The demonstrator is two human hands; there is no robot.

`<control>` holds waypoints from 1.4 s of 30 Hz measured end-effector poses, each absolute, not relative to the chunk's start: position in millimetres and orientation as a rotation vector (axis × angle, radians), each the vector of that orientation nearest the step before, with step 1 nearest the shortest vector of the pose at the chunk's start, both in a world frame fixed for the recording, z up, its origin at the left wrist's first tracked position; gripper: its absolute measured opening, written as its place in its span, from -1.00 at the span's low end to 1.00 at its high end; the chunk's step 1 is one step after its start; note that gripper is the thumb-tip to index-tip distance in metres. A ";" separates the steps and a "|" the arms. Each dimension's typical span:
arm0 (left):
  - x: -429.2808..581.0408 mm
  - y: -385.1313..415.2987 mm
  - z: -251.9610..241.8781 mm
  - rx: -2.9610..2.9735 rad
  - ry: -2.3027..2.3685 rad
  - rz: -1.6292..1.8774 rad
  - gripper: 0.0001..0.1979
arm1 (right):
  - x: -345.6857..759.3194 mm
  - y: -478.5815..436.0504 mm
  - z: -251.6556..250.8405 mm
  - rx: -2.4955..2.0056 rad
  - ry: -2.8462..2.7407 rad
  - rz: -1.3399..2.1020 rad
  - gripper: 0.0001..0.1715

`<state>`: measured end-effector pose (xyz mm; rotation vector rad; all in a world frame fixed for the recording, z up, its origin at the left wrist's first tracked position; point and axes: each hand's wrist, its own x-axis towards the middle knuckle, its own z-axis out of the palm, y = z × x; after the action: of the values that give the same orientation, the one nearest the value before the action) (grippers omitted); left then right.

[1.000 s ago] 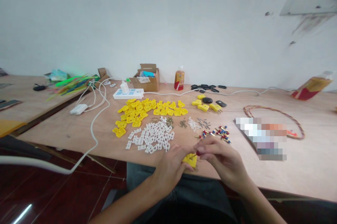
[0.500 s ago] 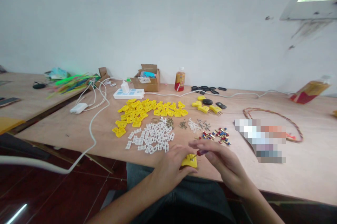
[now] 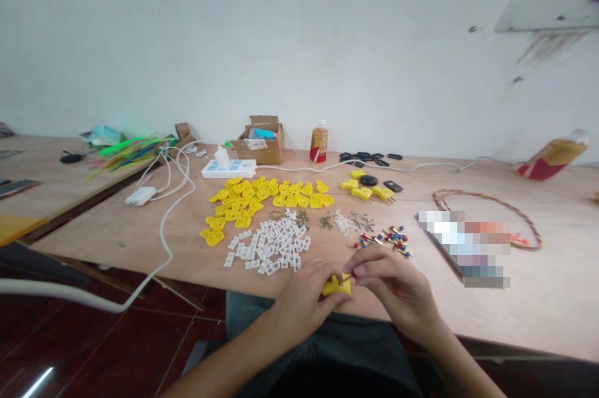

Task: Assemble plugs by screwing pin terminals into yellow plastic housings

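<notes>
My left hand [image 3: 305,293] is closed on a yellow plastic plug shell [image 3: 339,287] at the table's front edge. My right hand [image 3: 397,286] pinches a small screwdriver [image 3: 347,279], its thin shaft slanting down to the shell. Most of the red handle is covered by my fingers, and where exactly the tip rests is too small to tell. Just beyond my hands lie a heap of white plastic inserts [image 3: 276,242] and a cluster of red and blue-ended metal pins [image 3: 395,237].
Yellow shell halves [image 3: 243,198] lie behind the inserts, near small screws [image 3: 326,221] and white pieces [image 3: 344,223]. Assembled yellow plugs [image 3: 361,193] sit further right. A power strip [image 3: 229,168], cardboard box [image 3: 266,151] and bottle [image 3: 319,143] stand at the back. A braided cable [image 3: 491,201] curves at right.
My right hand's fingers have curled in closer around the screwdriver handle, hiding more of it. My left hand and the yellow shell stay nearly in place.
</notes>
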<state>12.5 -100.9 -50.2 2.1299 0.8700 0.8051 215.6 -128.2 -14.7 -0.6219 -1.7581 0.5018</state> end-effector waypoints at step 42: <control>-42.8 14.5 -2.5 2.305 1.404 0.768 -0.91 | 240.1 -130.9 -13.1 -0.806 -1.654 0.355 -0.62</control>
<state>-42.8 14.5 -2.5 2.3049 1.4040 0.7679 240.1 -130.9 -13.1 -0.8061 -1.6537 0.3553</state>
